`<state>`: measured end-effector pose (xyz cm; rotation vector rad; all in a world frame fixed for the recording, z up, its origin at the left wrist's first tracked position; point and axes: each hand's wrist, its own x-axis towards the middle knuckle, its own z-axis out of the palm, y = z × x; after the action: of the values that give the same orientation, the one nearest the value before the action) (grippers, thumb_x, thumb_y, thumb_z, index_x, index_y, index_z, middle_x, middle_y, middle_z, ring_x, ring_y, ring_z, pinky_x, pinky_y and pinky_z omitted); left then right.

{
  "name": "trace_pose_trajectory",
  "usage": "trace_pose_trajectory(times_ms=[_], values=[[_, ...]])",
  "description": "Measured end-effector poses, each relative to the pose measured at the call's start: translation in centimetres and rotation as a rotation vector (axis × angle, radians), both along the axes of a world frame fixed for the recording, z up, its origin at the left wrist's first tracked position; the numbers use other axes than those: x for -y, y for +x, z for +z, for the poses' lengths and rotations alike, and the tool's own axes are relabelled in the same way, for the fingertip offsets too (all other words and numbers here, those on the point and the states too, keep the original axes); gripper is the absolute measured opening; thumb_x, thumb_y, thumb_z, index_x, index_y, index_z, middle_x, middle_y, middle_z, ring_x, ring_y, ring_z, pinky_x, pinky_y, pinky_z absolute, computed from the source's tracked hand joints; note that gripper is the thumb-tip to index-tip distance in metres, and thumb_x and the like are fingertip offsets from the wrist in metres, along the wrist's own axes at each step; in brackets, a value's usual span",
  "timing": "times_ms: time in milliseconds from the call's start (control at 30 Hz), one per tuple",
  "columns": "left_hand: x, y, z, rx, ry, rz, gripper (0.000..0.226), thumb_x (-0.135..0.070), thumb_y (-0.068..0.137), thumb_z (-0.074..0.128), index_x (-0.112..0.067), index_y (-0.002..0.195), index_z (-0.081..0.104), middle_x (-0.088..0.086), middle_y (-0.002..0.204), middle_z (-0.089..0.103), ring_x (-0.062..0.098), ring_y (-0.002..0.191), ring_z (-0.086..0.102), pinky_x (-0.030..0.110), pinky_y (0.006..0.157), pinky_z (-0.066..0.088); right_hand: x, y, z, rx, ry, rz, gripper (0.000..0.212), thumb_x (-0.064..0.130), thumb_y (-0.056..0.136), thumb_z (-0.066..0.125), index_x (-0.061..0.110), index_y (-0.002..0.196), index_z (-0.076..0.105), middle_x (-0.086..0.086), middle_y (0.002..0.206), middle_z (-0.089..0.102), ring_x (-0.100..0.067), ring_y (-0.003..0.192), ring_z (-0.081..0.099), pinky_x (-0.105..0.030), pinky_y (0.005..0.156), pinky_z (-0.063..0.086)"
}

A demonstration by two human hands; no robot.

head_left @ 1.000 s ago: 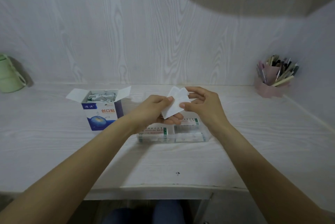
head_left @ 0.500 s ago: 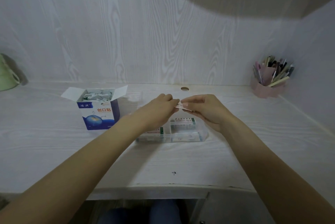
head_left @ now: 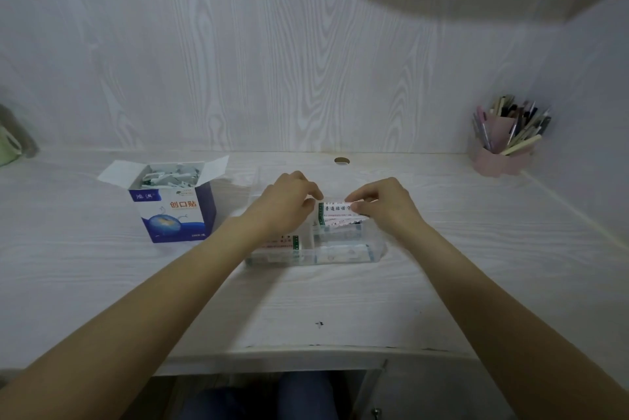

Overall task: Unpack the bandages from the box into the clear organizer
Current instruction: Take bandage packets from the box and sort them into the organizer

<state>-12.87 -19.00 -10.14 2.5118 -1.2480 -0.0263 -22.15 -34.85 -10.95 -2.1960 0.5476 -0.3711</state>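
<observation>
A blue and white bandage box (head_left: 173, 212) stands open on the desk at the left, with white wrapped bandages showing inside. A clear organizer (head_left: 340, 254) lies at the desk's middle with bandage stacks in its compartments. My left hand (head_left: 286, 205) and my right hand (head_left: 384, 205) hold a flat stack of white bandages (head_left: 335, 208) with green print between them. Each hand pinches one end, just above the organizer's far right compartment.
A pink pen holder (head_left: 503, 147) full of pens stands at the back right by the side wall. A green object (head_left: 8, 147) sits at the far left edge. A cable hole (head_left: 341, 160) lies behind the organizer. The desk's front edge is near my knees.
Both hands have lowered from chest height toward the organizer. The fanned bandages were squared into a flat stack, which now sits level just above the far right compartment.
</observation>
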Motion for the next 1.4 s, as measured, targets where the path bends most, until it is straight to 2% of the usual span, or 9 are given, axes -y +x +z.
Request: trace_pose_trajectory(times_ms=[67, 133, 267, 433, 600, 833, 967, 1167, 1400], values=[[0.2, 0.0, -0.2, 0.027, 0.011, 0.005, 0.028, -0.021, 0.099, 0.044, -0.02, 0.12, 0.062, 0.008, 0.124, 0.048, 0.025, 0.117, 0.041, 0.04, 0.099, 0.038, -0.1, 0.1, -0.1, -0.029, -0.1, 0.03, 0.012, 0.007, 0.085, 0.068, 0.011, 0.094, 0.074, 0.004, 0.077, 0.061, -0.011, 0.081, 0.054, -0.005, 0.057, 0.035], [0.5, 0.1, -0.4, 0.041, 0.021, 0.007, 0.025, -0.025, 0.097, 0.049, -0.022, 0.116, 0.065, 0.007, 0.119, 0.048, 0.025, 0.116, 0.039, 0.038, 0.098, 0.038, -0.3, 0.3, 0.0, -0.065, -0.19, 0.066, 0.012, 0.006, 0.086, 0.066, 0.009, 0.094, 0.073, 0.006, 0.077, 0.062, -0.007, 0.076, 0.053, -0.003, 0.056, 0.035], [1.1, 0.0, -0.6, 0.055, 0.047, 0.003, 0.022, -0.033, 0.089, 0.061, -0.024, 0.109, 0.068, 0.003, 0.107, 0.042, 0.024, 0.111, 0.037, 0.037, 0.097, 0.037, -0.7, 0.7, 0.1, -0.147, -0.369, 0.113, 0.012, 0.008, 0.086, 0.065, 0.01, 0.095, 0.073, -0.005, 0.094, 0.069, -0.017, 0.088, 0.063, -0.027, 0.079, 0.051], [1.6, 0.1, -0.5, 0.071, 0.073, 0.024, 0.02, -0.035, 0.084, 0.068, -0.023, 0.1, 0.072, 0.005, 0.112, 0.045, 0.025, 0.111, 0.037, 0.037, 0.097, 0.037, -0.9, 1.2, 0.4, -0.25, -0.516, 0.144, 0.01, 0.011, 0.084, 0.067, 0.012, 0.091, 0.073, -0.012, 0.097, 0.067, -0.025, 0.09, 0.063, -0.036, 0.078, 0.054], [1.9, 0.1, -0.3, 0.062, 0.109, 0.043, 0.023, -0.035, 0.085, 0.067, -0.023, 0.104, 0.071, 0.007, 0.113, 0.046, 0.026, 0.112, 0.036, 0.035, 0.095, 0.038, -1.6, 1.5, 1.1, -0.295, -0.53, 0.167, 0.013, 0.007, 0.085, 0.063, 0.004, 0.093, 0.073, -0.016, 0.094, 0.069, -0.028, 0.085, 0.066, -0.035, 0.077, 0.055], [2.3, 0.1, -0.1, 0.042, 0.166, 0.031, 0.023, -0.033, 0.088, 0.063, -0.023, 0.107, 0.07, 0.009, 0.116, 0.045, 0.028, 0.113, 0.035, 0.034, 0.095, 0.038, -1.6, 1.2, 1.2, -0.326, -0.539, 0.191, 0.018, 0.018, 0.088, 0.065, 0.012, 0.105, 0.07, -0.007, 0.102, 0.068, -0.023, 0.093, 0.063, -0.032, 0.079, 0.052], [1.9, 0.0, 0.1, 0.059, 0.098, 0.04, 0.02, -0.03, 0.09, 0.061, -0.023, 0.108, 0.069, 0.009, 0.114, 0.046, 0.028, 0.113, 0.036, 0.034, 0.096, 0.037, -1.5, 1.1, 1.4, -0.329, -0.553, 0.193, 0.017, 0.021, 0.087, 0.066, 0.014, 0.102, 0.07, -0.007, 0.101, 0.068, -0.022, 0.09, 0.064, -0.035, 0.081, 0.054], [-2.0, -0.3, 2.5, 0.091, -0.164, 0.041, 0.016, -0.025, 0.089, 0.062, -0.022, 0.103, 0.068, 0.001, 0.104, 0.045, 0.021, 0.107, 0.042, 0.03, 0.091, 0.038, -1.7, 0.3, 2.3, -0.018, -0.483, 0.064, 0.016, 0.021, 0.092, 0.059, 0.015, 0.097, 0.073, -0.003, 0.099, 0.071, -0.018, 0.096, 0.064, -0.037, 0.084, 0.053], [-9.0, 1.6, 4.2, 0.22, -0.311, 0.209, 0.02, -0.018, 0.092, 0.057, -0.018, 0.11, 0.065, 0.006, 0.115, 0.054, 0.019, 0.105, 0.049, 0.025, 0.084, 0.034, -8.0, 2.5, 4.1, 0.262, -0.358, 0.211, 0.014, 0.017, 0.091, 0.06, 0.014, 0.094, 0.073, 0.002, 0.09, 0.072, -0.006, 0.078, 0.06, -0.019, 0.077, 0.048]])
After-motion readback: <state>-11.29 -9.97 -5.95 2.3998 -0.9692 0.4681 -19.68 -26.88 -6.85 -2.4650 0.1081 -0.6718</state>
